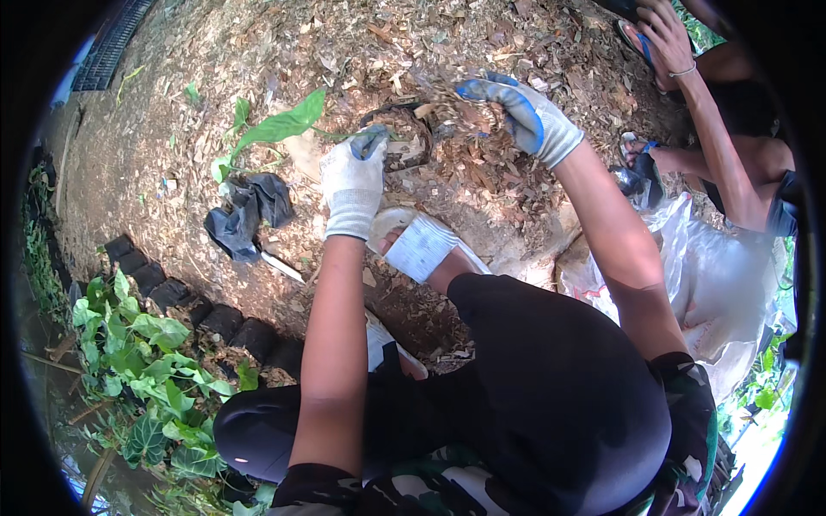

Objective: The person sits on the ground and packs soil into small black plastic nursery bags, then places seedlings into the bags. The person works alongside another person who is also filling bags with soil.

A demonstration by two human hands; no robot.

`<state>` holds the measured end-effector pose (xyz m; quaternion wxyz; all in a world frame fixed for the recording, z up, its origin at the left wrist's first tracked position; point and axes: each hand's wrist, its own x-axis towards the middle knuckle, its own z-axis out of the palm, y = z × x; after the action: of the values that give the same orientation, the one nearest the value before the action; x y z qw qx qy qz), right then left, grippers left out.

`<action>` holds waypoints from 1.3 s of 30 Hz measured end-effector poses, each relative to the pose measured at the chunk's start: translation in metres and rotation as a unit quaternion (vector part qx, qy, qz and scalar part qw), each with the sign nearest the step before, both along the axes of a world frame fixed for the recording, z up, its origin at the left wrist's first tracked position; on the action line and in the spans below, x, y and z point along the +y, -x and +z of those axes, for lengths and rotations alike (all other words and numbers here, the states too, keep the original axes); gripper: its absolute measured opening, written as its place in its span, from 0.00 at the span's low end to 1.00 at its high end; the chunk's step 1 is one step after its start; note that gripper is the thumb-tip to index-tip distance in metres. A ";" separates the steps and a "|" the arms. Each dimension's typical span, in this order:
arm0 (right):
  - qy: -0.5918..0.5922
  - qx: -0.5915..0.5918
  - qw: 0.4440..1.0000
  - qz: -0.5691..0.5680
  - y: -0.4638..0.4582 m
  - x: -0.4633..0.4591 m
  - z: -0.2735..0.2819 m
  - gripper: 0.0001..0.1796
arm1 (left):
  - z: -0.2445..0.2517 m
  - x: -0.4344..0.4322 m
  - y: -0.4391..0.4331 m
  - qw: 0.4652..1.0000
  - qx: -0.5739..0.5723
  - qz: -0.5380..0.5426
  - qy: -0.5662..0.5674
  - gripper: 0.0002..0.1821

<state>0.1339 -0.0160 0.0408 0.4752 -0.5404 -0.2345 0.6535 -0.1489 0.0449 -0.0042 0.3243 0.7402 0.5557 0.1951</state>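
My left hand (364,158), in a white knit glove with a blue-grey coating, is closed on the stem of a leafy green plant (281,126), whose leaves point left. Right beside it is a black plastic grow bag (426,138) with wood chips in it, lying on the ground. My right hand (516,113), gloved in white and blue, is bent over loose wood chips (477,142) to the right of the bag; some chips look blurred near its fingers. Crumpled black plastic (248,213) lies below the plant, by a white-handled tool (282,267).
A row of filled black grow bags (222,322) and leafy plants (161,361) stands at the lower left. A co-worker's arm (716,135) and sandalled feet are at the upper right, above white plastic sacks (703,284). A black plastic tray (110,45) lies at the upper left.
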 end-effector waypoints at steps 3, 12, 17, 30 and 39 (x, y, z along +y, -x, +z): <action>0.060 0.135 0.989 0.011 0.033 0.002 0.015 0.16 | -0.007 0.005 -0.001 0.997 -0.054 0.009 0.063 0.13; -0.063 -0.169 0.963 0.200 0.052 0.015 -0.013 0.22 | 0.008 0.004 -0.001 0.968 -0.159 0.080 0.175 0.12; 0.105 -0.029 0.986 0.123 0.047 0.009 0.023 0.23 | -0.004 0.009 -0.001 0.975 -0.161 0.043 0.145 0.12; -0.134 -0.731 0.569 0.352 0.084 -0.010 0.013 0.23 | -0.001 0.005 -0.001 0.989 -0.073 0.004 0.131 0.14; -0.113 -0.594 0.777 0.171 0.047 0.021 0.007 0.24 | 0.009 -0.015 -0.002 1.000 0.019 -0.018 0.013 0.18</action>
<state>0.0868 0.0052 0.0474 0.1797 -0.7147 -0.6314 0.2415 -0.1467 0.0294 0.0051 0.3272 0.7491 0.5510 0.1680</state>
